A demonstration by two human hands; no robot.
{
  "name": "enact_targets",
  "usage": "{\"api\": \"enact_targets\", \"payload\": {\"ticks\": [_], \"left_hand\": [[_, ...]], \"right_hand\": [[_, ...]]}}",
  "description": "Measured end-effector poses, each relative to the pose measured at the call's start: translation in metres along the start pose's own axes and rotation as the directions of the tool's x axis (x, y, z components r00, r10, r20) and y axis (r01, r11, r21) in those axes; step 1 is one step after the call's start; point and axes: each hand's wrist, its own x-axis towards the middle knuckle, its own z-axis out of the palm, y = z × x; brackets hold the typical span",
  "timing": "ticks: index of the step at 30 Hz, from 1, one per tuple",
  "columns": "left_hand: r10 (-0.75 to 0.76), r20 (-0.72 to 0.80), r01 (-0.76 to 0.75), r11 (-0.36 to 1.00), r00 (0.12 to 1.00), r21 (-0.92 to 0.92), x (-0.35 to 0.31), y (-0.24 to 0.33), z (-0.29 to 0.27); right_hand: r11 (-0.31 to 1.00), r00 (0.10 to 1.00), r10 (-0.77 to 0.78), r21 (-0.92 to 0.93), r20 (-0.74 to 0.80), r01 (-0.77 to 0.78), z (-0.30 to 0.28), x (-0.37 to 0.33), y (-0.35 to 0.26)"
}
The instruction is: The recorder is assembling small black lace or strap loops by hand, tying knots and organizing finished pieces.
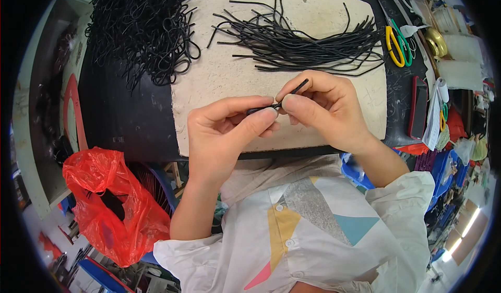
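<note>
Above the near half of a pale board (209, 79), both my hands pinch one short black cord (298, 87) between thumb and fingertips. My left hand (222, 131) grips it on one side, and my right hand (331, 108) holds it close by, with a straight end sticking up past the fingers. Where the fingertips nearly meet, the cord seems to cross over itself, though the fingers partly hide this. Just beyond my hands lies a loose bundle of cut black cords (313, 48). A large heap of looped black cords (143, 32) covers the far left.
Yellow-handled scissors (392, 48) and green-handled scissors (406, 46) lie right of the board on the black table (125, 118). A dark phone-like object with a red edge (418, 108) is at the right. A red plastic bag (143, 220) hangs at the near left.
</note>
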Motion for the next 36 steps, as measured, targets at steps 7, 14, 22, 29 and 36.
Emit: {"api": "enact_targets", "payload": {"ticks": [7, 14, 22, 29, 36], "left_hand": [[0.318, -0.057, -0.287, 0.909, 0.946, 0.302, -0.005, 0.005, -0.004], [0.155, -0.163, -0.142, 0.986, 0.974, 0.086, -0.002, -0.003, -0.005], [0.241, -0.019, -0.239, 0.966, 0.97, 0.095, -0.001, -0.023, -0.003], [0.326, -0.026, -0.315, 0.929, 0.945, 0.195, -0.006, -0.026, -0.001], [0.119, -0.058, -0.117, 0.992, 0.991, 0.042, -0.01, -0.018, 0.003]], "right_hand": [[0.452, 0.871, -0.419, -0.774, 0.256, 0.444, -0.013, 0.001, -0.003], [0.966, 0.96, 0.257, -0.033, 0.112, -0.255, -0.011, -0.001, -0.018], [0.934, 0.986, 0.136, 0.344, -0.098, -0.095, 0.004, 0.001, 0.005], [0.959, 0.976, 0.117, 0.276, -0.183, -0.063, 0.012, -0.005, 0.013], [0.939, 0.939, -0.268, -0.275, -0.215, 0.205, 0.007, 0.008, 0.011]]}}
